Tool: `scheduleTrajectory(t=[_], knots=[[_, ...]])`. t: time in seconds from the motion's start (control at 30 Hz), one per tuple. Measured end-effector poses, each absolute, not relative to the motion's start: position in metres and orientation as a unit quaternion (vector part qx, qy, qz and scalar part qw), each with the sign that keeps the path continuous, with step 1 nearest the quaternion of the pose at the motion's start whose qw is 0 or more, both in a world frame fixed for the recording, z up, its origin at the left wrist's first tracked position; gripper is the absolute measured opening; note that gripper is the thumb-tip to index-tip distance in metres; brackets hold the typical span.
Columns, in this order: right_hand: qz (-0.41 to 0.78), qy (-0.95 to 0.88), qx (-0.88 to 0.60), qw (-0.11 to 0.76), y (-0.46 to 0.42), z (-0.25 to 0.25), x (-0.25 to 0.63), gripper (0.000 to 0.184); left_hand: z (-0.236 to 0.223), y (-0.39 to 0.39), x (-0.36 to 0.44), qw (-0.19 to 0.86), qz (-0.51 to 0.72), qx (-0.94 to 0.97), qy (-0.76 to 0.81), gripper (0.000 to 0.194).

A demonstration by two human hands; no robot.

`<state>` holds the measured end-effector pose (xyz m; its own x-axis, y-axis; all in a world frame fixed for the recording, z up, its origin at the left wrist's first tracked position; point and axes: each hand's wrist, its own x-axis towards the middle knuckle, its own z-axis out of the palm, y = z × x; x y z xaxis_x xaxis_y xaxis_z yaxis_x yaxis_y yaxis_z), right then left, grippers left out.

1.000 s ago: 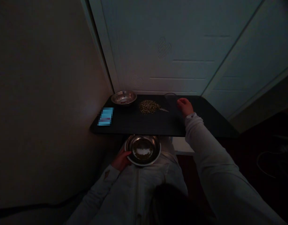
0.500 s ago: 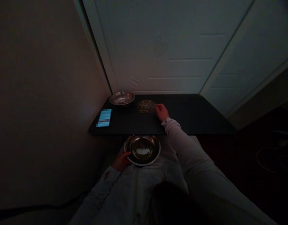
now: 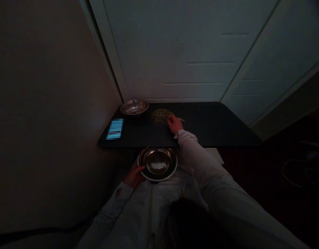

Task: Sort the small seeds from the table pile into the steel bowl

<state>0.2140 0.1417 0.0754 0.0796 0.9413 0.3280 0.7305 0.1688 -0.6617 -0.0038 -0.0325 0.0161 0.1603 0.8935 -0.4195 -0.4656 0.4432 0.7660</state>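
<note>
My left hand point(image 3: 134, 175) grips the left rim of a round metal bowl point(image 3: 173, 173), held over my lap just below the table's front edge. Small greenish grains lie in a ring at its bottom around a bright reflection. On the dark table, my right hand point(image 3: 175, 125) is closed, fingers pinched together at the right edge of a spread pile of small greenish-yellow grains point(image 3: 160, 116). A thin pale strip point(image 3: 181, 119) shows just right of its knuckles; whether the hand holds it I cannot tell.
A second metal bowl point(image 3: 134, 107) stands at the back left of the black table point(image 3: 221, 128). In front of it lies a phone-like blue pixelated rectangle point(image 3: 115, 129). A white panelled door point(image 3: 201, 48) rises behind the table, with a wall point(image 3: 52, 103) on the left.
My right hand has moved slightly left and nearer the pile's lower right edge; the pale strip now shows beside it. My left hand keeps hold of the bowl.
</note>
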Motion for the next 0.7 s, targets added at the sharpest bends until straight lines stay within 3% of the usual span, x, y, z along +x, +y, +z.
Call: scheduleTrajectory(t=[0.23,0.7], knots=[[0.154,-0.653,-0.62,0.407,0.1381,0.0758,0.2145,0.024,0.0171,-0.031,-0.0025,0.726,0.481,0.229,0.436,0.073],[0.151,-0.686,-0.599,0.385,0.135,0.0758,0.2091,0.023,0.0137,-0.0289,-0.0037,0.727,0.471,0.242,0.437,0.077]])
